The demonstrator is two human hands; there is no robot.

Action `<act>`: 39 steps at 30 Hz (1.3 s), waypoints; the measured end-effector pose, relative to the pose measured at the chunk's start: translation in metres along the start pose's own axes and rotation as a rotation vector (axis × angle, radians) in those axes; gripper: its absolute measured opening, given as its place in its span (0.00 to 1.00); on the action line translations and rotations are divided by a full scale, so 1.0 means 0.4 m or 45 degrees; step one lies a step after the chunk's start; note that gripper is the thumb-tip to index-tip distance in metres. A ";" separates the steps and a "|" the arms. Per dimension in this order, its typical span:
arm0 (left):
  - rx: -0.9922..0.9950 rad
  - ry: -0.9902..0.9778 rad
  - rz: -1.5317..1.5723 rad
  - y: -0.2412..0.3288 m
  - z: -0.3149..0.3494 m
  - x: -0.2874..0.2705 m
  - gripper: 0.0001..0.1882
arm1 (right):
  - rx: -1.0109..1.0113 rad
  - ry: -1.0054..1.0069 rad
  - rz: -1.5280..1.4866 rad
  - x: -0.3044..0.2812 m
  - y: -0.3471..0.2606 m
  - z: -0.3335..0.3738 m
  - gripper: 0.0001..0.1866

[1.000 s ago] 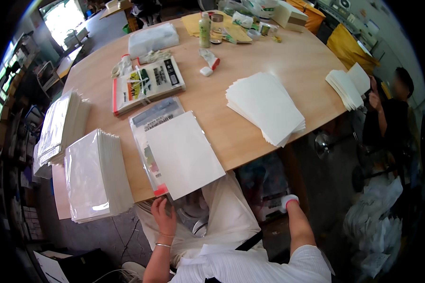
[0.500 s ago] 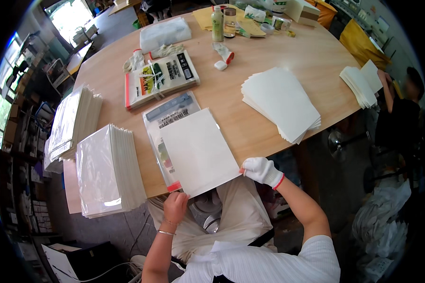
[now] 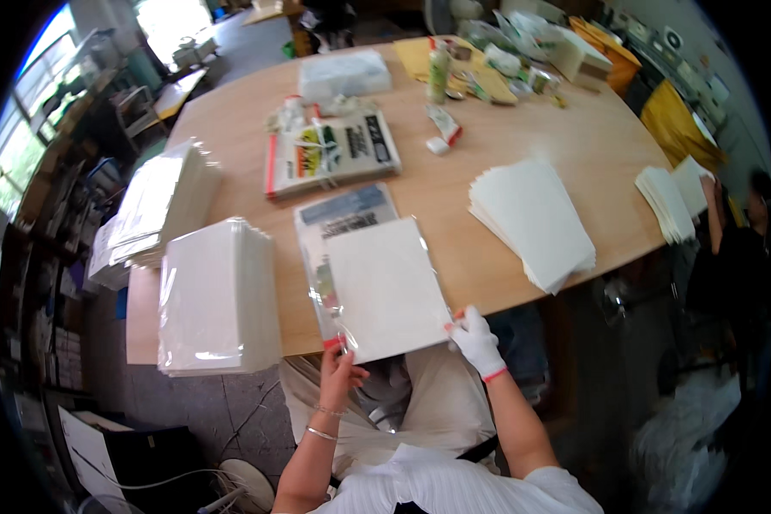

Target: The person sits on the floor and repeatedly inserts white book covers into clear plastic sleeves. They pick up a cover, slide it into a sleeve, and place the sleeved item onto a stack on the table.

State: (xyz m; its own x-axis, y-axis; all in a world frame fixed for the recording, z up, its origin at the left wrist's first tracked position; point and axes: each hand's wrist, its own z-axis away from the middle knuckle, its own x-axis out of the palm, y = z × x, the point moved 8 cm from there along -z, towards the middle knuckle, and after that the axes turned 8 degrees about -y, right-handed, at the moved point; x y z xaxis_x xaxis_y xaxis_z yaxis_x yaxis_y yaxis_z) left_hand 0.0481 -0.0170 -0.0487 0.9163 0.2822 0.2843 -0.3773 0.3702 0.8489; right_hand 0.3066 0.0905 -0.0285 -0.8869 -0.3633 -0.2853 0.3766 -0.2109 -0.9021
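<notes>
Your gloved right hand [image 3: 475, 339] pinches the near right corner of the white sheet [image 3: 390, 283] at the near edge of the bench [image 3: 437, 193]; your left hand [image 3: 341, 374], fingers parted, is beside the sheet's other near corner. Left, a glossy sleeved stack [image 3: 217, 291] looks done; right, loose sheets [image 3: 535, 223] (seemingly unsleeved) remain.

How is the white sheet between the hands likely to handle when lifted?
The white sheet looks fairly stiff, like card: it lies flat with nearly straight edges. Being so thin, it is probably light. Glints along its right edge suggest clear film, so it may be slippery.
</notes>
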 end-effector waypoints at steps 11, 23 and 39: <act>0.479 -0.031 -0.754 0.419 0.233 -0.181 0.16 | -0.413 -0.263 -0.455 0.323 -0.236 0.052 0.14; 0.548 0.484 -0.560 0.431 0.155 -0.820 0.30 | -0.947 -0.607 0.108 0.680 -0.551 0.030 0.08; 1.333 0.954 -1.071 0.545 0.329 -0.569 0.15 | -0.277 0.667 1.289 -0.482 -0.108 0.066 0.16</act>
State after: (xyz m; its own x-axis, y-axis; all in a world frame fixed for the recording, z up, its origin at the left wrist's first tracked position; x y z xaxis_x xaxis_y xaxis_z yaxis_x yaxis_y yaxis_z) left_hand -0.2250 -0.1168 0.1304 0.4121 0.8020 -0.4324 0.7526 -0.0322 0.6577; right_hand 0.4684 0.1455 0.0739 -0.2273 0.1545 -0.9615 0.9683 0.1405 -0.2063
